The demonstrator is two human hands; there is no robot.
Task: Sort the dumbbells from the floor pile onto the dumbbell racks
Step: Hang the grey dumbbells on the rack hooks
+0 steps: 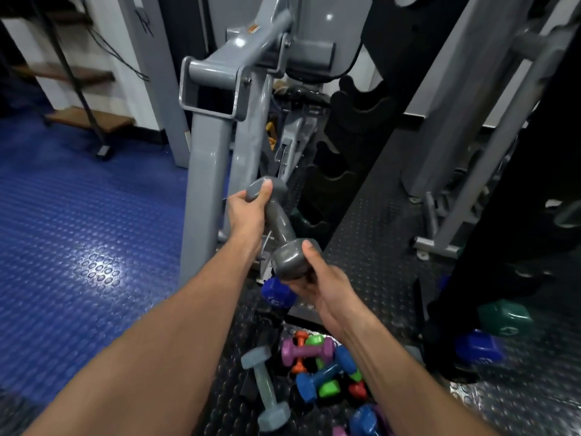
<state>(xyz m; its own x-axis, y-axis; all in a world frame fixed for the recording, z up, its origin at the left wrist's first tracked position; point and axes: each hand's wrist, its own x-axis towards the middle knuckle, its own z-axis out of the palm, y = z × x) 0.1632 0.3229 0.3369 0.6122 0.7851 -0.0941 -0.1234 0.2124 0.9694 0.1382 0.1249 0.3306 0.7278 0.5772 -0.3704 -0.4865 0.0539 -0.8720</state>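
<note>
A dark grey dumbbell [279, 221] hangs in the air between both hands, tilted with one head up and away. My left hand [245, 212] grips its far head, and my right hand [320, 281] cups the near head from below, thumb on top. Just beyond it stands a black dumbbell rack [342, 143] with curved cradles; a dark green dumbbell [303, 220] seems to sit low in it. On the floor below lies the pile: a pale grey dumbbell [265, 388], a purple one [306, 350], a blue one [323, 372], plus green, orange and red ones.
A grey machine frame [217, 121] rises at the left of the rack. Another grey frame [471, 127] stands at the right. A large blue dumbbell [276, 294] lies under my hands; green [503, 319] and blue [478, 347] ones lie at the right. Blue studded flooring [78, 231] spreads left.
</note>
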